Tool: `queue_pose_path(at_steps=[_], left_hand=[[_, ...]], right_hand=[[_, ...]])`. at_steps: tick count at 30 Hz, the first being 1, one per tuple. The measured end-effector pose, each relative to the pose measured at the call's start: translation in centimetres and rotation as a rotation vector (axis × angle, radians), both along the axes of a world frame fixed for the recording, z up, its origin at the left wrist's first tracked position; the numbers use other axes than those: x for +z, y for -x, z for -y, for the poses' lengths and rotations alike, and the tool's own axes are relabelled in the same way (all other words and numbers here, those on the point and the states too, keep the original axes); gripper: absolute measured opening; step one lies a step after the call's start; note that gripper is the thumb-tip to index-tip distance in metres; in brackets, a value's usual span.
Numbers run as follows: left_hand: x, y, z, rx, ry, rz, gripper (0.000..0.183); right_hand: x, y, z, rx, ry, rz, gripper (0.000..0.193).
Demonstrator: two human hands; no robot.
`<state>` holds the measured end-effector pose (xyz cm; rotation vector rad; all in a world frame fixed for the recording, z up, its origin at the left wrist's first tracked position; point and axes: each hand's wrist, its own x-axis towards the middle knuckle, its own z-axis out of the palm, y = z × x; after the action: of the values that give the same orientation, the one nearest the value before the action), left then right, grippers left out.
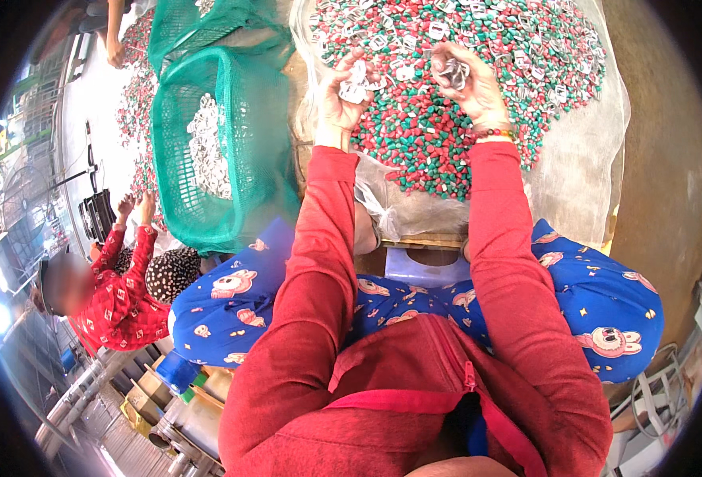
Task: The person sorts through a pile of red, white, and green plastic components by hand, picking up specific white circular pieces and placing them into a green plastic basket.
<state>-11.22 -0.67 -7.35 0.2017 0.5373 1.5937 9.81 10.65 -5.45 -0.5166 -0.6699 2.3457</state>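
Both arms reach out over a wide pile of small red and green pellets (426, 135) with silver buckle-shaped metal pieces (438, 30) scattered through it. In my left hand (337, 107), palm up with fingers curled, lie several shiny metal pieces (355, 83). My right hand (478, 91) is closed around a few more metal pieces (453, 74), darker in the shade of the fingers. Both hands are held just above the pile, a short way apart. The exact shape of the held pieces is partly hidden by fingers.
A green mesh-lined basket (236, 159) stands to the left, holding a heap of silver metal pieces (209, 147). Pale netting (577, 175) lies under the pile. Further left, a co-worker in a red patterned top (124, 314) reaches toward another pellet pile. A lilac plastic stool (422, 266) shows between my knees.
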Motion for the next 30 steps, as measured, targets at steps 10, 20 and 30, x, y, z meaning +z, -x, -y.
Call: queue_pose_path(at_steps=[10,20,30], left_hand=[[-1.6,1.5,-3.6,-0.191,0.578,-1.281,0.028],[-3.5,-0.5,-0.1,-0.098,0.578,-1.146,0.028],[-3.6,-10.6,1.1,0.287,0.159,0.588,0.024]], right_hand=[[-6.7,7.4,0.8,0.158,-1.111,1.499,0.025],[-5.7,1.1,2.7,-0.050,-0.561,0.950,0.022],[2.1,4.7,6.0,0.120,-1.317,1.049,0.022]])
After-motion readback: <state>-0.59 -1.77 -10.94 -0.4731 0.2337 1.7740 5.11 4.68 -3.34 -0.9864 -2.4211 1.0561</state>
